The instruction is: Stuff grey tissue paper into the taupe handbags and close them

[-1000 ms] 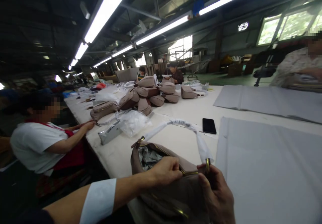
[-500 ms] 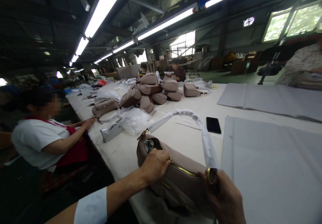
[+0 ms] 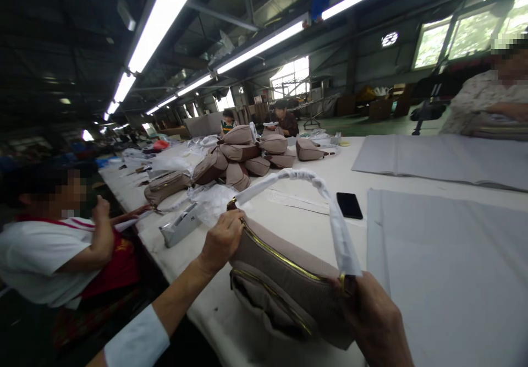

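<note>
Fingers point(image 3: 226, 228) of left hand point(image 3: 220, 240) curled tight over near end of taupe zip handbag point(image 3: 284, 284); right hand point(image 3: 371, 317) gripping far end at gold ring. Bag between both hands, over white table point(image 3: 214, 312). Strap point(image 3: 336, 229), wrapped in white, arching above bag. Black phone point(image 3: 349, 206) just beyond; grey paper sheet point(image 3: 445, 268) to right; more handbags point(image 3: 239, 158) piled farther along table.

Handbag point(image 3: 280, 284) turned over since last frame, zip point(image 3: 280, 251) now lying closed along the upper edge, tissue stuffing gone from view; left hand point(image 3: 223, 240) shifted along to the bag's end, by the gold strap ring point(image 3: 231, 204); co-worker's hand point(image 3: 103, 224) lifted off the table, up beside the head
</note>
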Tool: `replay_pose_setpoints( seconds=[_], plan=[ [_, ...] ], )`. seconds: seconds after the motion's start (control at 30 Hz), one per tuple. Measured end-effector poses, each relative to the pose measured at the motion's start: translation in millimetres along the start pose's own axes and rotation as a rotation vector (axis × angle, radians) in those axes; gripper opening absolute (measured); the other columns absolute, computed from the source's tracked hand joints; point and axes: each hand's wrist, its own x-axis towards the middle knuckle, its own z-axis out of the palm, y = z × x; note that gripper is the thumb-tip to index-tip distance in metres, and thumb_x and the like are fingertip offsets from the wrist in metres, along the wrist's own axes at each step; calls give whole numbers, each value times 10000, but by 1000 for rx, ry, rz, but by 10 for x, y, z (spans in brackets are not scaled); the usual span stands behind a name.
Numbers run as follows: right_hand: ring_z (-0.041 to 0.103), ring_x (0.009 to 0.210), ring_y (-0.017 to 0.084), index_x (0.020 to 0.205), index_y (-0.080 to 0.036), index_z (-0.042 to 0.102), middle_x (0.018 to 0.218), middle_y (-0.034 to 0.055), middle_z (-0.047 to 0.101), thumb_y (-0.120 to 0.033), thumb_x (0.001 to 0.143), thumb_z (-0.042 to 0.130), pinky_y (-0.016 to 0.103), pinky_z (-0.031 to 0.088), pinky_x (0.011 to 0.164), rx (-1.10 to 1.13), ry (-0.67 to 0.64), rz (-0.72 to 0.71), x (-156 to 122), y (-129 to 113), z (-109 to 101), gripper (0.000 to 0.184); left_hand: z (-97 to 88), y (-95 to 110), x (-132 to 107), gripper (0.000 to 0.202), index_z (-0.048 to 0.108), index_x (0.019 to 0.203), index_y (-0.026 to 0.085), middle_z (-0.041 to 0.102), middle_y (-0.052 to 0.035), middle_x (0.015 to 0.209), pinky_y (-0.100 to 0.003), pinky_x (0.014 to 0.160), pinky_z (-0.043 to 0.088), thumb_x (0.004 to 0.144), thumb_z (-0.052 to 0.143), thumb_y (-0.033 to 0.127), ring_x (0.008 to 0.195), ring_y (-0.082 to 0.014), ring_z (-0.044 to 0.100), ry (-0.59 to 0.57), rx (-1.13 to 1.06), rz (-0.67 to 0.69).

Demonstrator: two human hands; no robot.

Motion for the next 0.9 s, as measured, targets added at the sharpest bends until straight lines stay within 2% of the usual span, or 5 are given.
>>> replay_pose_setpoints(
  seconds=[0.2, 0.33, 0.5, 0.63, 0.9],
  plan=[
    [501, 623, 130, 903, -188, 536, 705, 15, 536, -213, 884, 463, 247, 357, 562, -31, 5, -103, 86, 22, -67, 79, 48, -203, 112, 183, 465, 772, 175, 548, -28, 719, -274, 627, 462, 922, 371, 224, 659, -154, 544, 40, -40, -128],
    [505, 621, 137, 913, -196, 531, 714, 23, 545, -230, 882, 462, 251, 369, 565, -17, -12, -78, 81, 82, -103, 83, -21, -18, 28, 168, 506, 830, 174, 582, -57, 897, -304, 784, 477, 894, 476, 327, 869, -181, 557, -74, -99, -35],
    [492, 618, 139, 892, -197, 517, 705, 18, 528, -275, 869, 502, 252, 369, 562, -5, -29, -41, 57, 103, -87, 83, 40, 209, -136, 505, 565, 1005, 144, 560, -147, 1117, -469, 963, 411, 730, 622, 563, 1122, -318, 468, -145, 10, 73],
    [480, 601, 126, 859, -196, 507, 688, 5, 515, -257, 855, 525, 242, 359, 549, 5, -26, -55, 66, 78, -89, 63, 157, 246, -215, 392, 584, 1073, 181, 545, -132, 1222, -500, 934, 399, 770, 641, 422, 1232, -366, 383, -180, 73, 112],
    [477, 608, 137, 835, -198, 511, 683, 8, 508, -205, 867, 474, 264, 351, 555, 15, 30, -19, 47, 134, -71, 50, 372, 197, -21, 99, 602, 901, 172, 613, -69, 905, -359, 817, 481, 867, 510, 187, 898, -201, 571, 151, -64, -40]
  ],
)
